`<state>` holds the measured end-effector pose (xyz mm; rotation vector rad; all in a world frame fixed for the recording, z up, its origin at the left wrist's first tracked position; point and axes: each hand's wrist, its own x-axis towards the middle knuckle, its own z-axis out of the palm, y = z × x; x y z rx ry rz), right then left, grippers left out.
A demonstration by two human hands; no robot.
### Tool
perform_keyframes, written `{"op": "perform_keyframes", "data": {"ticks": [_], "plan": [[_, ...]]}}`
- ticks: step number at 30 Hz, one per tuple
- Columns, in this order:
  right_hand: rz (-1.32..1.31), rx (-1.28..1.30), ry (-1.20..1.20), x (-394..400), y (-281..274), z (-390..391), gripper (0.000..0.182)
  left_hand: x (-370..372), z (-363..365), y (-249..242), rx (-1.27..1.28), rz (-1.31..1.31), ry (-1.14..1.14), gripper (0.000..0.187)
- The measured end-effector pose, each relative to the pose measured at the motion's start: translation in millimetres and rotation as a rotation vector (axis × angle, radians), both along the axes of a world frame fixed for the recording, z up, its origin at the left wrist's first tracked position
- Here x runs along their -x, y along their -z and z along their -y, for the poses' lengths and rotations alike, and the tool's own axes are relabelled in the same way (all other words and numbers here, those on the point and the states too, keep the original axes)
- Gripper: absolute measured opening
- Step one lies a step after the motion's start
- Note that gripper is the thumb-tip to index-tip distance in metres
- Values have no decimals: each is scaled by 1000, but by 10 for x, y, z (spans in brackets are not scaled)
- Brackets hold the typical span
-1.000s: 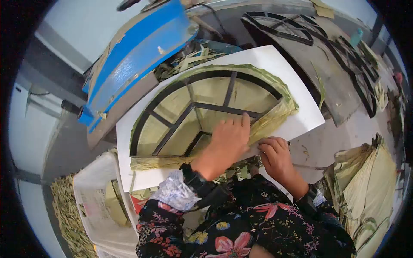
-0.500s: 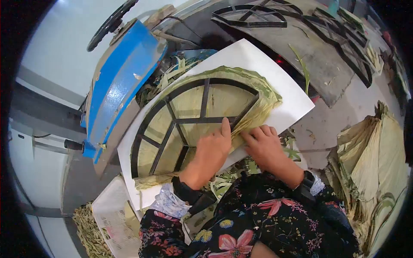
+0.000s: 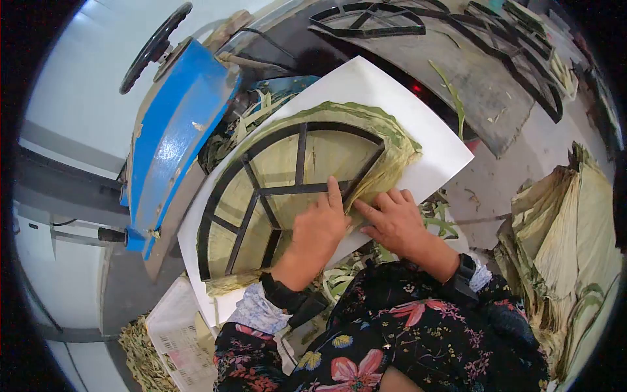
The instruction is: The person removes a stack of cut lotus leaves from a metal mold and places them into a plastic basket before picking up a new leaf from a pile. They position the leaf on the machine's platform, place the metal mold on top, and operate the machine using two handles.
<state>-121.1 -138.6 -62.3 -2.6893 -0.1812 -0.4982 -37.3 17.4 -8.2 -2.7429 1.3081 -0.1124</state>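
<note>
A black fan-shaped cutting die (image 3: 277, 191) with inner bars lies on a stack of broad, pale green dried leaves (image 3: 339, 157). Beneath the leaves is a white board (image 3: 436, 153). My left hand (image 3: 317, 225) grips the lower right part of the die, its index finger stretched along a bar and the other fingers curled; its thumb is hidden. Beside it, my right hand (image 3: 401, 225) has its fingers apart, with the index fingertip touching the leaf edge near the die's right corner.
A blue machine arm (image 3: 179, 130) with a black handwheel (image 3: 155, 47) stands at left. More black dies (image 3: 369, 19) lie on a grey plate (image 3: 480, 98) at the back. Leaf stacks (image 3: 555, 235) stand at right. A white basket (image 3: 183, 333) and leaf scraps (image 3: 140, 349) are lower left.
The whole view has shifted slightly. My right hand has come a little closer to my left, its thumb now spread away from the index finger. My left hand stays on the die.
</note>
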Motion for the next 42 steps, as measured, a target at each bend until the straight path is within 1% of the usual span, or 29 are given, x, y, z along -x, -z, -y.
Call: {"op": "perform_keyframes", "data": {"ticks": [1, 3, 4, 6, 7, 8, 9, 10, 13, 15, 17, 18, 19, 21, 23, 26, 28, 30, 33, 37, 39, 40, 41, 42], "plan": [[-1, 0, -9, -2, -7, 5, 54, -2, 8, 15, -2, -1, 4, 80], [-2, -2, -12, 15, -35, 18, 55, 5, 31, 65, -127, 187, 90, 72], [-18, 6, -20, 19, -65, 24, 56, -10, 28, 105, -128, 188, 95, 72], [-31, 11, -16, 12, -80, 34, 57, -61, 14, 145, 28, 154, 155, 65], [-26, -13, -21, 20, -73, 32, 59, -63, -7, 145, 26, 153, 164, 65], [-20, -36, -28, 27, -66, 33, 60, -64, -18, 107, 16, 94, 164, 64], [-19, -37, -20, 26, -53, 35, 60, -71, -16, 85, 8, 38, 164, 64], [6, -40, -15, 23, -38, 29, 58, -73, -16, 80, 7, 40, 170, 64], [18, -56, 2, 7, -29, 20, 53, -64, -35, 89, 5, 12, 156, 66], [3, -68, 6, 7, -17, 10, 49, -26, -26, 98, 38, -120, 103, 77], [15, -88, 11, -10, -7, 3, 43, 26, -7, -33, 45, -164, 114, 77], [16, -87, 8, -11, -10, -3, 43, 44, -5, -89, 53, -207, 127, 78], [25, -82, 9, -10, -16, -4, 42, 27, -23, -42, 54, -205, 124, 78], [36, -78, 12, 1, 24, 1, 40, -27, -49, 76, 143, -7, 209, 65], [206, -122, 9, 28, 182, 19, 42, -40, -82, 108, 150, -38, 181, 65], [245, -102, -56, 69, 255, 91, 44, -36, -78, 63, 136, -104, 108, 65], [215, -76, -66, 79, 183, 96, 43, -34, -76, 20, 111, -139, 68, 65], [184, -50, -75, 60, 88, 93, 42, -60, -96, -11, 204, -190, 82, 66], [120, -33, -66, 5, 39, 70, 39, -84, -108, -2, 260, -227, 61, 69], [71, 34, -53, -52, 35, 56, 35, -77, -77, -4, 262, -155, 104, 71], [63, 53, -50, -63, 32, 57, 34, -76, -46, -20, 271, -159, 78, 67], [64, 52, -43, -71, 37, 56, 28, -86, -23, 22, 275, -156, 73, 67], [64, 51, -37, -74, 42, 46, 23, -95, 2, 95, 161, -78, 60, 65], [65, 54, -43, -80, 48, 27, 23, -105, 14, 142, 48, -1, 47, 63]]}}
